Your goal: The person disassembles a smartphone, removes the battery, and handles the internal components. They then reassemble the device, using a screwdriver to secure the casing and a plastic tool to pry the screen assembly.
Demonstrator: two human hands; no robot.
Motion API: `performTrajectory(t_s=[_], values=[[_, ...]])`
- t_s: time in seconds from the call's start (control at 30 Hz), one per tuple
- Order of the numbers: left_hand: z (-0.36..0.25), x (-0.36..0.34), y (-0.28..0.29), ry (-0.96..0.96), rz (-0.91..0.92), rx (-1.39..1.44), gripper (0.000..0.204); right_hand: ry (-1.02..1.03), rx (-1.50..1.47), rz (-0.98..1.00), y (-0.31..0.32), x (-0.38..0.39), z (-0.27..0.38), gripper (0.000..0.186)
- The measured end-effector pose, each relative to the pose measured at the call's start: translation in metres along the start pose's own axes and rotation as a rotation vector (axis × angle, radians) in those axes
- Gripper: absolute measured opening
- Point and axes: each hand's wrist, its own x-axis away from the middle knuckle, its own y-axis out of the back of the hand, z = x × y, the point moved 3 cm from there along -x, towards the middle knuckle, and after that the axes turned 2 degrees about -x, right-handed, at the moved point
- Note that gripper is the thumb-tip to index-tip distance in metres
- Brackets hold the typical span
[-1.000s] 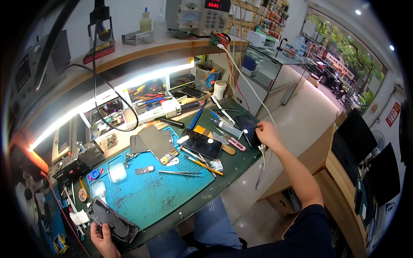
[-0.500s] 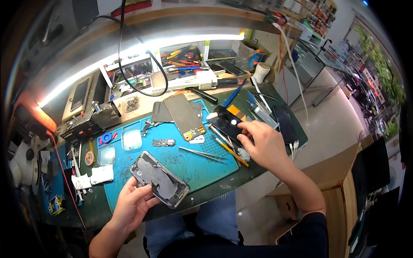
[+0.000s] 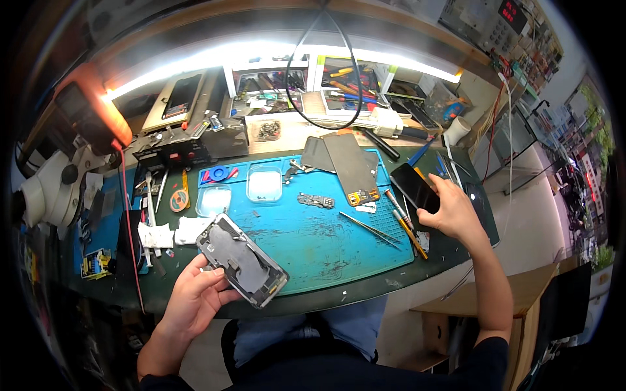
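My left hand [image 3: 197, 292] grips an opened phone housing [image 3: 251, 277] by its lower left edge, thumb on top. The housing is tilted above the mat's near edge, its dark grey inside facing up. At the right, my right hand [image 3: 456, 212] has thumb and fingers round a black smartphone [image 3: 413, 186], screen up, near the mat's right edge. Metal tweezers [image 3: 370, 231] lie on the blue work mat [image 3: 313, 254]. Farther back on it are a loose grey screen panel [image 3: 351, 163] and a small dark phone part [image 3: 316, 200].
Clear plastic boxes [image 3: 264, 185] stand on the mat's left side. Pen-like tools [image 3: 411, 231] lie at its right edge. A black cable loop [image 3: 355, 85] hangs over the bench. A microscope [image 3: 52, 192] stands far left, and tool compartments [image 3: 349, 81] line the back.
The view has swung left, so the bench appears shifted right. My right hand has gone from the smartphone's near end to a wider grip across it. My left hand still holds the housing.
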Motion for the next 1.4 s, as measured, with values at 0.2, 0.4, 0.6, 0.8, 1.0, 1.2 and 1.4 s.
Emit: performTrajectory(t_s=[0.2,0.4,0.6,0.8,1.0,1.2,1.4], values=[[0.005,0.026,0.021,0.013,0.059,0.007,0.044,0.189,-0.285,0.023,0.022,0.036,0.064,0.069],[0.020,0.049,0.034,0.038,0.134,0.067,0.047,0.708,-0.143,0.042,-0.033,0.065,0.170,0.075],[0.021,0.059,0.020,0.032,0.158,0.006,0.049,0.791,-0.312,-0.010,-0.050,0.060,0.194,0.059],[0.035,0.023,-0.032,0.000,0.407,-0.051,0.051,0.134,-1.309,0.805,-0.050,0.084,0.182,0.039],[-0.025,-0.016,-0.021,-0.733,0.238,-1.099,0.027,-0.092,-1.319,0.231,-0.029,0.074,0.085,0.037],[-0.053,-0.070,0.025,-0.962,-0.255,-1.772,0.067,-0.295,-1.039,-0.192,-0.012,0.041,-0.042,0.037],[-0.053,-0.080,0.027,-0.892,-0.278,-1.721,0.071,-0.228,-0.726,-0.223,-0.037,0.020,-0.063,0.032]])
